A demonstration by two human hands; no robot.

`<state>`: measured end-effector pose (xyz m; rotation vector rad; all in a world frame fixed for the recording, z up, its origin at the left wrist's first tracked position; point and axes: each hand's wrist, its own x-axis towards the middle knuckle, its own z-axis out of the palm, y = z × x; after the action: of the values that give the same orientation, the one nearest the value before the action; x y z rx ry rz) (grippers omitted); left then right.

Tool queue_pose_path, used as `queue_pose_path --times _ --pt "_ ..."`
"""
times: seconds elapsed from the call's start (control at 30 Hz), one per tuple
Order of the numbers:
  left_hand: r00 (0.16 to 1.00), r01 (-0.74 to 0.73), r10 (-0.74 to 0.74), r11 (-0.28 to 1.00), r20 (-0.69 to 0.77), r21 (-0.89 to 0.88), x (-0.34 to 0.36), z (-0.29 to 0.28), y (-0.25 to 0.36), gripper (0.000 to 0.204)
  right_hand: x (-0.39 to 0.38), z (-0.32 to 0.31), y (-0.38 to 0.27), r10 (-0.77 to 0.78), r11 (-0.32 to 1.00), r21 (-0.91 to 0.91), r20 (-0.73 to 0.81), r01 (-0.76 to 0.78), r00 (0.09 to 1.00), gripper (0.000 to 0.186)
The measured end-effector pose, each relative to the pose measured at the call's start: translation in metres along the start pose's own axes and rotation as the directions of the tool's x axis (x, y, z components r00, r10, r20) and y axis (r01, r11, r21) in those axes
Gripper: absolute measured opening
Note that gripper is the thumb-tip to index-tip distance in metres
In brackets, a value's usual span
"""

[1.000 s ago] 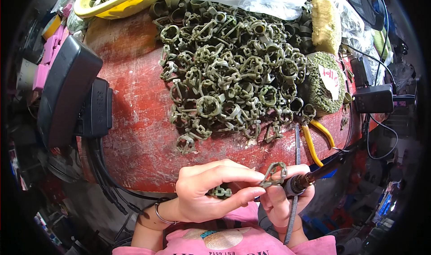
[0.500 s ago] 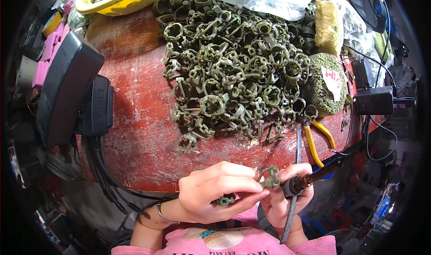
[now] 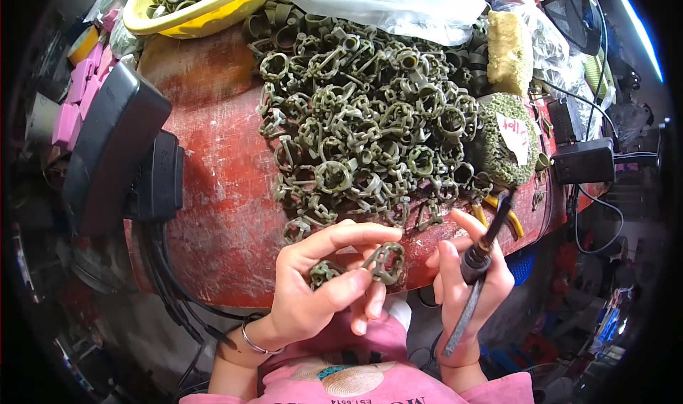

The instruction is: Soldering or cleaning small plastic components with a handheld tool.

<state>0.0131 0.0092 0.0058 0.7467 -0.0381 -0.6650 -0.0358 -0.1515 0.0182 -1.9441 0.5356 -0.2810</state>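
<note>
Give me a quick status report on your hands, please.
Left hand holding two green chain-link pieces. Right hand gripping dark-handled tool. Pile of similar pieces close ahead.

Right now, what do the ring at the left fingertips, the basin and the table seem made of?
Ring: perhaps wax or plastic, from its dull green, rounded links; not certain.
Basin: probably plastic, smooth with a slight sheen, bright yellow.
Table: likely painted wood, its red coat scuffed and scratched.

A yellowish block [image 3: 508,54] sits near a clear plastic bag [image 3: 388,7].
</note>
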Motion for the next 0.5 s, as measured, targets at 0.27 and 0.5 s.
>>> queue_pose_path --times 0.27,0.5 --pt "0.998 -0.037 0.057 0.923 0.040 -0.384 0.002 -0.002 -0.007 0.033 0.008 0.003 0.009 -0.119 0.975 -0.181 0.079 0.131 0.990 0.014" --pt "0.989 -0.140 0.141 0.990 0.039 -0.027 0.003 -0.003 -0.010 0.031 -0.010 -0.006 -0.014 0.089 0.965 0.230 0.177 -0.129 0.980 0.015"
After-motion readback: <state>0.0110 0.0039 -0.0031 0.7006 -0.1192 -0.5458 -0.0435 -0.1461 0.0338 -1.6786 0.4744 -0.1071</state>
